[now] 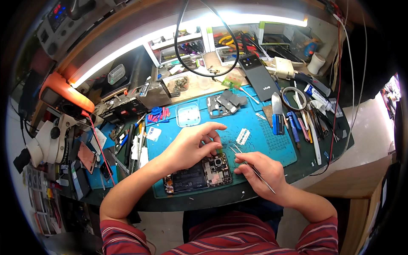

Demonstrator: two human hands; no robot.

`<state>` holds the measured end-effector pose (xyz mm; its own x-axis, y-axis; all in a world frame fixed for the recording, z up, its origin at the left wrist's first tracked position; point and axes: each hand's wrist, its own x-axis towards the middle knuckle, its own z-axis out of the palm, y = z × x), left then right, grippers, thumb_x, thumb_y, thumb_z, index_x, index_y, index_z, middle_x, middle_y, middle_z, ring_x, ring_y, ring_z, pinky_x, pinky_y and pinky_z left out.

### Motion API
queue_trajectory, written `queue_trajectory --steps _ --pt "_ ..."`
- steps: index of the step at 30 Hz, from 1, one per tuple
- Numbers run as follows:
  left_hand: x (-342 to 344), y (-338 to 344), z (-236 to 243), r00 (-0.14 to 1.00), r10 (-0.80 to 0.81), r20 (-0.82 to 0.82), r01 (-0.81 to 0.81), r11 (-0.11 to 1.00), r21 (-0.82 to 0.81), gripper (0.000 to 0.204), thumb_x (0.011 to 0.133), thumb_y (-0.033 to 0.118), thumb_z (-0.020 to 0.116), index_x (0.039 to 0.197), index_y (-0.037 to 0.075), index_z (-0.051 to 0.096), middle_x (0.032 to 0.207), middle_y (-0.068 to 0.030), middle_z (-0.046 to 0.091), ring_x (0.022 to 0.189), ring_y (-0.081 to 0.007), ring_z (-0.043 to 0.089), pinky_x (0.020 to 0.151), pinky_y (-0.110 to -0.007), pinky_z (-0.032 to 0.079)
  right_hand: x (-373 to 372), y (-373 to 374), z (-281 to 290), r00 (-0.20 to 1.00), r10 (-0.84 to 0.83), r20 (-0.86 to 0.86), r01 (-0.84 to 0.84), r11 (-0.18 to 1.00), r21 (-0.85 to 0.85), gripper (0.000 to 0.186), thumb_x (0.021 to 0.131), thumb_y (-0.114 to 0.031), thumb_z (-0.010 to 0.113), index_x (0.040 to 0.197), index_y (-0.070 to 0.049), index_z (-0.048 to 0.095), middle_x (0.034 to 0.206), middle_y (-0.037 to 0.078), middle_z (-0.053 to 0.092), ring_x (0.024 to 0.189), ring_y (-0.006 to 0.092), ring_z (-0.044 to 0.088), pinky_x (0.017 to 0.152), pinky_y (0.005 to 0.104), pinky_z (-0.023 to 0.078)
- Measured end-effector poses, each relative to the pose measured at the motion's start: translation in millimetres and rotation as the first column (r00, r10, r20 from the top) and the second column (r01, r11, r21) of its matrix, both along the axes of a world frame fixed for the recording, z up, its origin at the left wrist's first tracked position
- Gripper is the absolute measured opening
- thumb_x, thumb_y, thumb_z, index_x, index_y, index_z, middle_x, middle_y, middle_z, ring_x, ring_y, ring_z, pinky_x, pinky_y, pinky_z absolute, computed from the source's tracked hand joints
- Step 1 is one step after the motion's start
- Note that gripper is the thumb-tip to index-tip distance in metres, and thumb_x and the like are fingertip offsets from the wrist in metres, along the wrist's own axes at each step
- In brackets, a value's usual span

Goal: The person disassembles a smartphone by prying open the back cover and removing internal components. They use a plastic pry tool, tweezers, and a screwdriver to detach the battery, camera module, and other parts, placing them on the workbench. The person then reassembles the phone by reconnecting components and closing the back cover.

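Observation:
An opened smartphone (193,178) lies on the blue work mat (267,148), its dark battery and its circuit board with the camera modules exposed. Above the phone's upper edge is my left hand (197,140), thumb and fingers pinched together. A small yellow-green piece (219,150) shows at those fingertips, too small to name. My right hand (265,172) grips a pair of metal tweezers (259,175) right of the phone, their tips pointing toward my left fingertips. Beyond the tweezers, a razor blade (242,136) rests flat on the mat.
A clear plastic box (188,114) and dark phone parts (227,103) sit at the mat's far side. To the right are a phone back cover (258,76), a blue-handled knife (277,114) and a tape roll (294,98). An orange multimeter (66,95) stands left; a black cable loop (176,42) hangs overhead.

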<state>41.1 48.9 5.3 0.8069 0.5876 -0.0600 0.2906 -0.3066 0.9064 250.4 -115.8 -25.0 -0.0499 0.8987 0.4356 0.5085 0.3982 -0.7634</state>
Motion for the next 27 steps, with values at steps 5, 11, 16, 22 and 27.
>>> queue_trajectory --steps 5,11,16,22,27 --pt "-46 4 29 0.899 0.308 0.310 -0.394 0.879 0.270 0.037 0.097 -0.005 0.072 0.134 0.001 0.067 0.102 -0.0074 0.076 0.091 -0.0135 0.075 0.074 -0.027 0.062 0 1 2 1.000 -0.015 0.008 0.015 1.000 0.019 0.024 0.103 -0.004 0.068 0.126 0.002 0.068 0.109 0.018 0.075 0.087 0.0270 0.078 0.073 0.0337 0.061" --pt "-192 -74 33 0.678 0.675 0.290 -0.715 0.514 0.475 0.032 0.101 -0.009 0.066 0.132 -0.002 0.063 0.108 -0.0083 0.070 0.101 -0.0212 0.076 0.089 -0.031 0.061 -5 -2 0 0.995 -0.036 -0.092 0.032 0.999 -0.044 0.022 0.102 -0.003 0.069 0.123 0.003 0.070 0.108 0.019 0.074 0.084 0.0259 0.078 0.073 0.0330 0.060" --pt "-263 -147 11 0.453 0.818 0.356 -0.502 -0.096 0.860 0.031 0.093 -0.010 0.075 0.123 0.000 0.071 0.100 -0.0109 0.076 0.088 -0.0194 0.073 0.082 -0.031 0.058 -7 -4 1 0.996 0.002 -0.094 -0.005 1.000 -0.026 0.021 0.105 -0.005 0.066 0.123 0.005 0.068 0.109 0.018 0.072 0.082 0.0213 0.077 0.072 0.0302 0.060" --pt "-341 -146 -35 0.228 0.969 0.092 -0.540 0.047 0.840 0.028 0.098 0.000 0.068 0.126 0.001 0.071 0.108 -0.0133 0.078 0.098 -0.0295 0.075 0.087 -0.038 0.058 -1 -2 -2 0.997 0.015 -0.070 -0.015 1.000 -0.001 0.021 0.105 -0.002 0.064 0.124 0.006 0.068 0.110 0.017 0.072 0.082 0.0206 0.075 0.074 0.0306 0.060" --pt "-325 -165 -34 0.133 0.965 -0.225 -0.036 0.231 0.972 0.038 0.105 0.004 0.057 0.143 0.001 0.062 0.134 -0.0210 0.068 0.111 -0.0373 0.071 0.100 -0.051 0.053 2 1 6 0.995 -0.012 0.096 0.011 1.000 0.020 0.027 0.099 0.003 0.068 0.126 0.002 0.069 0.109 0.016 0.076 0.084 0.0217 0.076 0.078 0.0326 0.060"
